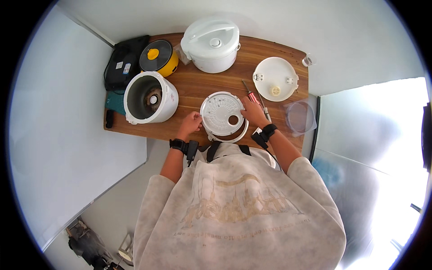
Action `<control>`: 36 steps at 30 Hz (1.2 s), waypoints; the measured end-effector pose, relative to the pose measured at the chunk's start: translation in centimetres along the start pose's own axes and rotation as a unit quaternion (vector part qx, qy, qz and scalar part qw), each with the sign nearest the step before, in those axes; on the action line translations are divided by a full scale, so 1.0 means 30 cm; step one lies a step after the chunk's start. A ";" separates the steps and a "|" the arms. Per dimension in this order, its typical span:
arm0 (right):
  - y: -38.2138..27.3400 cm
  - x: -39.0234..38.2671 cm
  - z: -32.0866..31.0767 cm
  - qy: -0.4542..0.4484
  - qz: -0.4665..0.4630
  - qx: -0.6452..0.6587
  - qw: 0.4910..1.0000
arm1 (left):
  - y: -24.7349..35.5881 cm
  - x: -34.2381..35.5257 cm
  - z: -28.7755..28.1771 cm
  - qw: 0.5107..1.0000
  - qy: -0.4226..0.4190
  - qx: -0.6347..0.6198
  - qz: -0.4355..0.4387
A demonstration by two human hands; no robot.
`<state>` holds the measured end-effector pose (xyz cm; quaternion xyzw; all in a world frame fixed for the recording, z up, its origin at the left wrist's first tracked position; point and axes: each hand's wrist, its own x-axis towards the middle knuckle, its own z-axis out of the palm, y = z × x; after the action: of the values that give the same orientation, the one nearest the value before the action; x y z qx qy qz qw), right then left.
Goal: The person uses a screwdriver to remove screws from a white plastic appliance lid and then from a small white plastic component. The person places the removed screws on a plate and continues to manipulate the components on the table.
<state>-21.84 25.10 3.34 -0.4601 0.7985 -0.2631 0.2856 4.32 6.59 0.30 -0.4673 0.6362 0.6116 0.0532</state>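
In front of me is a round pale metal plate [220,110] with embossed marks and one round hole, which looks like a rice cooker's inner lid. My right hand [253,112] is closed on its right rim. Curled fingers of my left hand [192,123] meet its left rim in a pinch. A white ring-shaped part [231,139] shows partly from under the plate, toward my body. Just beyond my right hand lies a screwdriver [253,95] with a red and white handle.
An open white cooker body [168,101] stands at left, beside a yellow pot [168,67] and a black bag [126,60]. A lidded white rice cooker [211,56] occupies the back. At right lie a round white cover [267,72] and a clear plastic disc [300,118].
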 end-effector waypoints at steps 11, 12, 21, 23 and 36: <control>0.073 -0.092 0.045 0.004 0.029 -0.022 0.999 | -0.012 -0.019 0.056 0.997 -0.050 0.065 -0.012; 0.080 -0.094 0.054 0.007 0.028 -0.026 0.999 | -0.005 -0.026 0.054 0.996 -0.050 0.071 -0.006; 0.070 -0.122 0.074 -0.019 0.046 -0.075 0.996 | -0.017 -0.058 0.077 0.998 -0.021 0.060 0.020; 0.071 -0.123 0.078 -0.032 0.055 -0.066 0.996 | -0.019 -0.058 0.074 0.998 -0.023 0.056 0.023; 0.060 0.000 0.192 -0.038 0.030 0.017 0.999 | -0.004 0.000 -0.021 0.986 0.073 0.128 0.084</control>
<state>-18.86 24.99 -1.91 -0.4408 0.7960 -0.2500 0.3311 4.71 6.10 0.36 -0.4454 0.7483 0.4914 0.0143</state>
